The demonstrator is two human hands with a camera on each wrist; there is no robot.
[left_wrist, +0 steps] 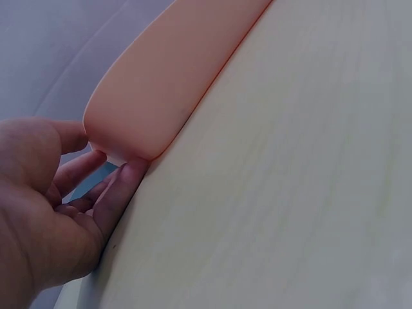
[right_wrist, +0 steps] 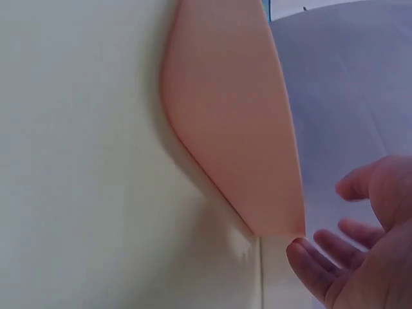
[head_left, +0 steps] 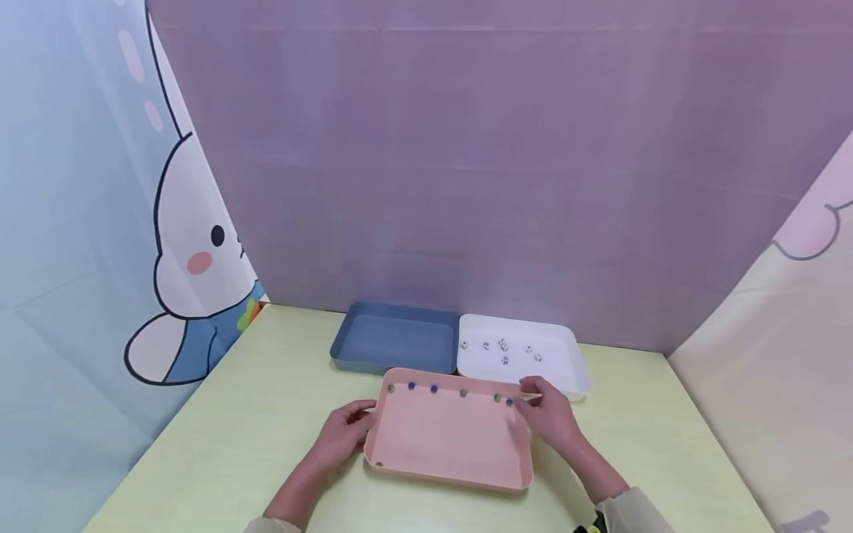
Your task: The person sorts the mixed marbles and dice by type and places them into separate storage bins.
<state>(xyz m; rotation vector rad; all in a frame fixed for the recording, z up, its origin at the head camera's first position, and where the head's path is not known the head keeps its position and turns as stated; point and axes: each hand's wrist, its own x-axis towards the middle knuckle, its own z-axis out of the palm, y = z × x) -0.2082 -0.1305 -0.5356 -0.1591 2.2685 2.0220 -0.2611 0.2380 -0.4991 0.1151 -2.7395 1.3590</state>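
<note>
A pink tray (head_left: 453,437) lies before me on the table. Several small green and blue beads (head_left: 434,389) are strung out along its far wall, and one more sits in the near left corner. My left hand (head_left: 341,437) holds the tray's left side, its fingertips against the outer wall in the left wrist view. At the far right corner is my right hand (head_left: 549,416), with fingers loosely bent. The right wrist view shows that hand's fingers (right_wrist: 315,261) close by the tray's rim; whether they touch it I cannot tell.
Behind the pink tray a blue tray (head_left: 400,337) stands left of a white tray (head_left: 566,363). Several small white pieces with dark marks (head_left: 503,346) lie in the white one. A purple curtain (head_left: 466,163) hangs at the table's back edge, with patterned cloth on both sides.
</note>
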